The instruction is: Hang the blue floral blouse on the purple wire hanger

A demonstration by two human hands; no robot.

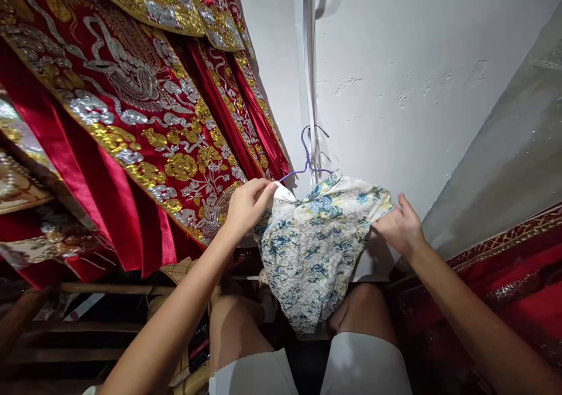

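Observation:
A small cream dress (311, 248) with blue and yellow flower print hangs on a purple wire hanger (306, 160) against the white wall. My left hand (248, 206) pinches the dress's left shoulder, fingers closed on the cloth. My right hand (400, 225) holds the right sleeve edge, fingers partly hidden behind the fabric. The dress's lower part droops between my knees.
Red garments (132, 120) thick with gold and silver embroidery hang at the left, close to my left hand. More red and gold cloth (504, 278) lies at the right. A pale grey fabric (513, 149) hangs at the right. Wooden slats (88, 307) sit lower left.

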